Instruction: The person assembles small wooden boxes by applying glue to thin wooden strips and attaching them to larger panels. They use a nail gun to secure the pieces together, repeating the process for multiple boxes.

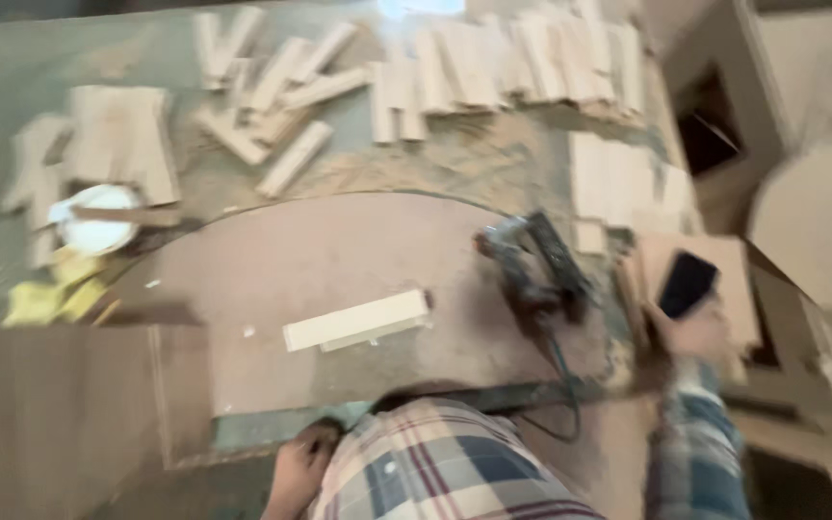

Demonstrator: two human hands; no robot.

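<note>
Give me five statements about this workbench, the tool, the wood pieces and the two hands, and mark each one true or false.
1. The right hand holds a black rectangular object. True.
2. The power tool is in the left hand. False: it lies on the brown board, untouched; the left hand is at the near board edge.
3. A pale wood block lies on the brown board. True.
4. The far end of the bench holds stacked metal pipes. False: cut wood pieces lie there.
5. A white round container sits to the left. True.
</note>
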